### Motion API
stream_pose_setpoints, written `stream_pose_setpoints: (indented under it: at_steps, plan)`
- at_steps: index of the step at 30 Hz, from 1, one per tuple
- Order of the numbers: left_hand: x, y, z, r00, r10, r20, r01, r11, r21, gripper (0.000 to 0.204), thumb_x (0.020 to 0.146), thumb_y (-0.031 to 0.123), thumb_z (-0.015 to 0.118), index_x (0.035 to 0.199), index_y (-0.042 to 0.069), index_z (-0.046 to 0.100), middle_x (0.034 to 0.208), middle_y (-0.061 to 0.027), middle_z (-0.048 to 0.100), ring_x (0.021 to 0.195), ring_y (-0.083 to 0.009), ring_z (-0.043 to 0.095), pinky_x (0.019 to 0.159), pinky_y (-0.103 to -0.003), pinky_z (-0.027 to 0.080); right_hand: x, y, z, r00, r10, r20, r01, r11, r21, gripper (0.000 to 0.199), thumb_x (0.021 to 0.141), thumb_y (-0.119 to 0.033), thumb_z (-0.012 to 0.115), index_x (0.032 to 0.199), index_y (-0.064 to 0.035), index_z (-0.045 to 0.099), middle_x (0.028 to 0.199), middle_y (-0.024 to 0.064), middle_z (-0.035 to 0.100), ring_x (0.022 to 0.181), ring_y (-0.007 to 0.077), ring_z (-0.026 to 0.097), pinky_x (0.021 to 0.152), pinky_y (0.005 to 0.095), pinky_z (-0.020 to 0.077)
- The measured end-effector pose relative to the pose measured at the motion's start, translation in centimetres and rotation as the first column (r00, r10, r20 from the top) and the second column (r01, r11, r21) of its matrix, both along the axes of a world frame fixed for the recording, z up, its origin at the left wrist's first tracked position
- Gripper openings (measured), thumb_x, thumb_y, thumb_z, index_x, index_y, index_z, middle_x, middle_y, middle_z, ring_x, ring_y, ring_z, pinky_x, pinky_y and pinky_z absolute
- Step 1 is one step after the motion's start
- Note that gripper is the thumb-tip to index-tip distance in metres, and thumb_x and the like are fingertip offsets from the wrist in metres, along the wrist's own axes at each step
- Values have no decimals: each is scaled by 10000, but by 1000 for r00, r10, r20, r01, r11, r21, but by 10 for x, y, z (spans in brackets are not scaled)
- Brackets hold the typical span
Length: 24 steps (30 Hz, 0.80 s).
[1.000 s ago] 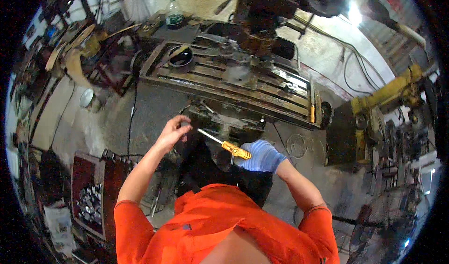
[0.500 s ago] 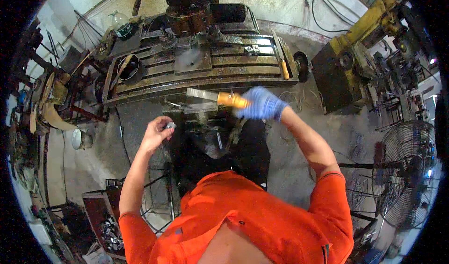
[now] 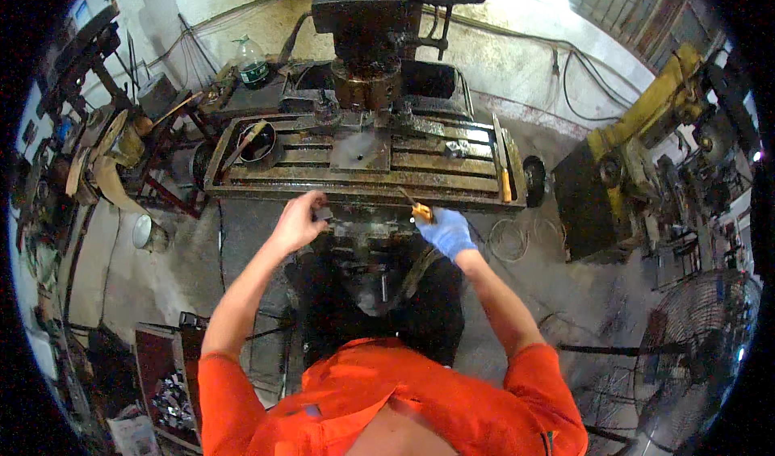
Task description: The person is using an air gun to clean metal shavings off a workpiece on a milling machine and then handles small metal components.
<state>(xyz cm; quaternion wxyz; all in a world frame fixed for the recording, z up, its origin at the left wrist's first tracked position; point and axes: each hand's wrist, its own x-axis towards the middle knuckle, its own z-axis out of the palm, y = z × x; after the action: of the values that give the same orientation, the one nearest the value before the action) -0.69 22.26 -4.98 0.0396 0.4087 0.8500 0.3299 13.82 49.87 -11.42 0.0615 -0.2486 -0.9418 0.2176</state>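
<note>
Working at the front edge of the milling machine table [image 3: 363, 183] | left hand [image 3: 297, 223] bare, pinching a small dark part [image 3: 324, 212] against that edge | right hand [image 3: 446, 232] blue-gloved, closed round a yellow-handled screwdriver [image 3: 413, 204], tip angled onto the table | advice: steady the part, keep the blade square.

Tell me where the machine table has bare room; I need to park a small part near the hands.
Bare slotted strip on the machine table, between the flat plate and the orange-handled tool at the right end. Crowded: left end with the round pan, and the front edge, where the left hand and gloved right hand work.
</note>
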Motion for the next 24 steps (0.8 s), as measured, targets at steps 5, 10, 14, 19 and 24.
stream_pose_setpoints:
  at_steps: [5,10,14,19,24]
  plan:
    - [-57,69,16,980,-49,-195,26,993,-117,321,628,-51,541,941,12,515,891,-185,576,881,-375,546,780,-453,429,53,6,0,998,4,-68,-17,982,-189,472,767,-508,508,736,-54,636,736,186,608,720,351,599,656,403,475]
    - [-94,123,19,849,-257,-461,24,891,-453,275,624,-25,577,887,54,569,901,-152,589,886,-319,570,788,-445,424,100,5,-3,997,-50,-57,25,925,-378,376,714,-228,711,969,36,626,875,141,661,788,163,622,710,279,482]
    - [-96,138,23,797,-347,-494,29,839,-544,259,633,18,597,885,76,586,900,-121,590,880,-290,585,814,-454,418,134,4,-4,976,-206,-70,112,753,-648,351,724,-198,698,983,27,626,865,106,661,767,116,589,718,260,474]
    - [-103,132,13,811,-264,-523,31,911,-412,332,684,62,578,1011,104,540,904,-118,566,865,-290,580,821,-472,408,155,21,-21,948,-312,-57,210,752,-625,283,748,-148,671,967,26,632,870,83,660,767,103,582,714,258,468]
    - [-102,121,-1,837,-123,-534,-65,945,-321,362,722,131,600,1074,120,517,963,-117,564,859,-301,576,800,-443,423,156,24,-17,942,-332,-55,229,751,-619,250,769,-158,660,939,25,641,877,92,667,782,112,600,728,252,466]
